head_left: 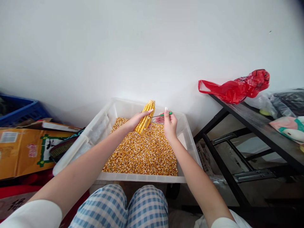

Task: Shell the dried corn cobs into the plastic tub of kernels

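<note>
My left hand (137, 120) is wrapped round a yellow corn cob (145, 117), which leans with its upper end to the right over the bin. Between the thumb and fingers of my right hand (169, 122) is a small screwdriver (165, 114) with a green handle. Its thin metal shaft points left and meets the cob's right side; whether the tip is between the kernels I cannot tell. Below both hands, loose corn kernels (142, 155) cover much of the floor of a translucent plastic bin (118, 177).
To the right stands a black metal-framed table (256, 126) bearing a red plastic bag (237, 88) and other bags. At left are a cardboard box (23, 148), a dark racket cover (64, 147) and a blue crate (23, 110). A white wall rises behind the bin.
</note>
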Demonstrator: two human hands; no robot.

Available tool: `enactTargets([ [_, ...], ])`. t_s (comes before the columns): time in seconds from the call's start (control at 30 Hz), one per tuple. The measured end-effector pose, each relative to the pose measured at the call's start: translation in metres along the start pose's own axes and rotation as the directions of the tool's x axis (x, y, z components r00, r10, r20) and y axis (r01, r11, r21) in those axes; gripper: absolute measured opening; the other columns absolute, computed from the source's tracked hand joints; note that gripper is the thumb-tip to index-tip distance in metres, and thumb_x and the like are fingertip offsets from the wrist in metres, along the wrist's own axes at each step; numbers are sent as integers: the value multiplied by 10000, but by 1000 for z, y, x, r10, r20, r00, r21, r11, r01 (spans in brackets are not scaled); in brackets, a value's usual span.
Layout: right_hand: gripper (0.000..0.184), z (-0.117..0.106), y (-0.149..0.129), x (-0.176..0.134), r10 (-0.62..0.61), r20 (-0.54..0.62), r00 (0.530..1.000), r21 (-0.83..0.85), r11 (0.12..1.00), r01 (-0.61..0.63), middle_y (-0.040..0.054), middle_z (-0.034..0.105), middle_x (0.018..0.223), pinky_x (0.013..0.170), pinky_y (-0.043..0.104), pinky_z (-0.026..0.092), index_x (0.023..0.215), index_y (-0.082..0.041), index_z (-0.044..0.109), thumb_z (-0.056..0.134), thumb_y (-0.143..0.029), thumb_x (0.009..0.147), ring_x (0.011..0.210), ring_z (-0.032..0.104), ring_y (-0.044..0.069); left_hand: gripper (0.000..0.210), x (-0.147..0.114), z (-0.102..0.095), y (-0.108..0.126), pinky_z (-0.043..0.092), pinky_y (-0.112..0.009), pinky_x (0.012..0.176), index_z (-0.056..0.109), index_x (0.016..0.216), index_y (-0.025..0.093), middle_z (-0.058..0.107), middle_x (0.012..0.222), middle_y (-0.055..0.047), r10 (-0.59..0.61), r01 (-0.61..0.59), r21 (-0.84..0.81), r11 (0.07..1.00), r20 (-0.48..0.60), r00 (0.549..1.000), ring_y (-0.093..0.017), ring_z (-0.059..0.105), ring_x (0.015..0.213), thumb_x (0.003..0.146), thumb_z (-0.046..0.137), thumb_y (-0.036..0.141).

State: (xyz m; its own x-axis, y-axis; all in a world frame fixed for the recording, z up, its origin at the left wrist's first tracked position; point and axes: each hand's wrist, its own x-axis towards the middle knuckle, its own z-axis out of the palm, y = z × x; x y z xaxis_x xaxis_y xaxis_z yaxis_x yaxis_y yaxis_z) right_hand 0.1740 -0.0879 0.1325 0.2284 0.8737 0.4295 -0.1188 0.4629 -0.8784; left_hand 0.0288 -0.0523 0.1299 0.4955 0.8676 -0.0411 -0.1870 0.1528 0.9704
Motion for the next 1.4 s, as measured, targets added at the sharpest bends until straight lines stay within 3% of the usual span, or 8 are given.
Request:
enactTargets([
  [0.2,307,0,3,-1,-19,56,998,-64,998,22,-11,627,574,523,218,514,767,-174,526,470,-474,800,486,602,97,427,0,1,-1,505,-292,484,516,960,153,612,703,-63,48,-47,69,996,-7,999,-172,599,538,712,587,492],
  [0.3,335,-4,7,4,40,30,999,-54,998,-38,-20,606,516,470,197,494,744,-176,513,457,-502,797,454,590,96,410,0,1,-1,499,-293,477,521,950,150,603,697,-63,48,-52,125,991,35,998,-175,595,541,713,594,477],
  [0.5,360,-10,9,12,201,83,976,10,979,-202,-11,604,493,457,192,492,709,-180,487,481,-534,772,477,612,110,416,-1,1,-3,487,-294,468,518,941,142,596,689,-54,54,-64,141,988,74,996,-172,588,527,712,593,482],
  [0.77,357,-8,13,9,270,184,945,-30,963,-269,-18,597,473,390,194,459,703,-177,503,511,-530,752,397,574,107,421,2,-1,-7,483,-276,472,534,894,128,594,651,-47,83,-93,168,981,63,995,-152,573,509,708,586,502],
  [0.87,351,-8,12,9,247,158,956,-33,969,-245,-20,590,462,388,194,459,699,-171,512,517,-517,754,386,566,105,451,3,-4,-8,488,-279,480,524,913,128,603,655,-52,73,-72,188,979,2,997,-165,585,527,696,588,517],
  [1.07,337,-10,3,14,96,-45,994,69,993,-93,-9,616,512,466,201,500,735,-168,504,482,-499,788,446,599,103,484,5,-6,-8,491,-290,491,482,1005,137,614,666,-56,54,-48,148,988,-38,998,-189,609,546,717,561,517],
  [1.4,314,-8,5,12,41,-27,999,35,999,-40,6,643,576,521,212,518,762,-168,507,477,-478,799,503,622,105,445,4,-2,-7,507,-303,510,490,957,152,614,654,-47,24,-22,80,997,-22,999,-187,612,547,721,557,524],
])
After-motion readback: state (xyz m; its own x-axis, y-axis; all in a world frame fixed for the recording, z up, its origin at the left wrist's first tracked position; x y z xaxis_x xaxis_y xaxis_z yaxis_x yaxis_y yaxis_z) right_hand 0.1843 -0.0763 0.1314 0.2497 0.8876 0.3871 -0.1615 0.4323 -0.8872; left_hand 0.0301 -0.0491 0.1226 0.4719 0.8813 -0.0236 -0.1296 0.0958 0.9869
